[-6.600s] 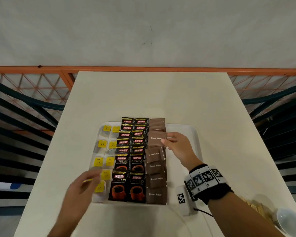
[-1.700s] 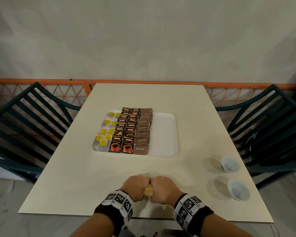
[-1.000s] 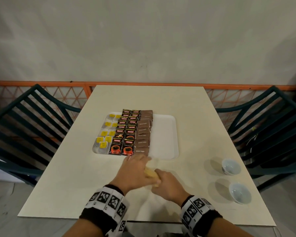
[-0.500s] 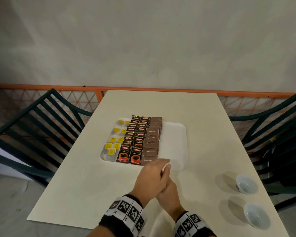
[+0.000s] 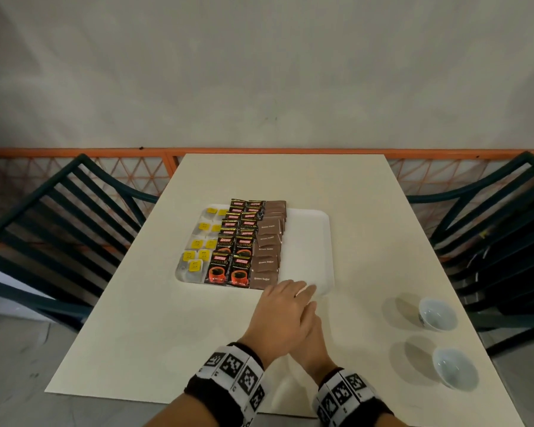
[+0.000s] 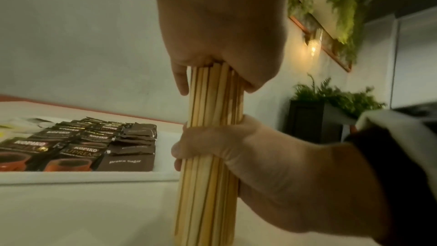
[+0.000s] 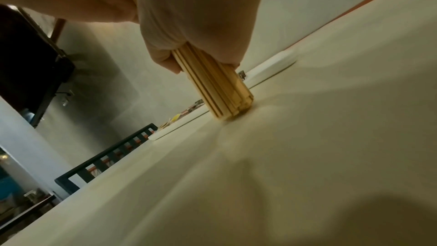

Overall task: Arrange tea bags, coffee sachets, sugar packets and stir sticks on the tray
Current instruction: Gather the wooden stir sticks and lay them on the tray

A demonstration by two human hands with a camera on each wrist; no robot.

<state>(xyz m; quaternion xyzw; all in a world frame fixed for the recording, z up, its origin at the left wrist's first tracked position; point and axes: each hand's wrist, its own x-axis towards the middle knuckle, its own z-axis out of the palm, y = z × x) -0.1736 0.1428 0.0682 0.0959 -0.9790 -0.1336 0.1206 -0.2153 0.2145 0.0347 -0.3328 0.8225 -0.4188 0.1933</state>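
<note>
A: What's nearest?

B: A bundle of stir sticks [image 6: 208, 156] stands upright, its foot on the table [image 5: 173, 334] just before the tray [image 5: 309, 241]. The left hand [image 5: 282, 315] wraps its top; the right hand [image 6: 272, 156] grips lower.

A: And on the tray?

B: Sugar packets [image 5: 267, 257] by its bare right part, coffee sachets [image 5: 233, 260] left of them, tea bags [image 5: 198, 251] leftmost.

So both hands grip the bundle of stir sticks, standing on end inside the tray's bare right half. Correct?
Not quite. Both hands do grip the stir sticks on end, but the bundle stands on the table, just short of the tray. The left wrist view shows this.
</note>
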